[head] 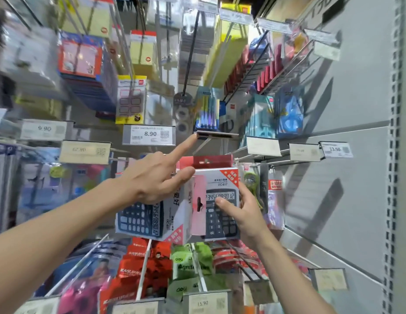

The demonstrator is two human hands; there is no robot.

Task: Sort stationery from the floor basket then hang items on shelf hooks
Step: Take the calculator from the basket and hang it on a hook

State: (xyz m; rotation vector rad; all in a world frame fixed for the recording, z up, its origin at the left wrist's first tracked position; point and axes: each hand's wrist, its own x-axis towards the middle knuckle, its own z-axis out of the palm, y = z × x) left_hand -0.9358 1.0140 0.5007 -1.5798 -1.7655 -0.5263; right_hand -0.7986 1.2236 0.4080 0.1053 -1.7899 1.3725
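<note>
Left hand grips left box, index tipping up the tag at the hook tip. Right hand clamps right box just below. Risk: tag flips back and blocks the hook, box slips.

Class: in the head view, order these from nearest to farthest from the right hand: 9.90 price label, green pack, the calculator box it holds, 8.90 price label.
1. calculator box, held in the right hand.
2. green pack, below left.
3. 8.90 price label, up left.
4. 9.90 price label, far left.
</note>
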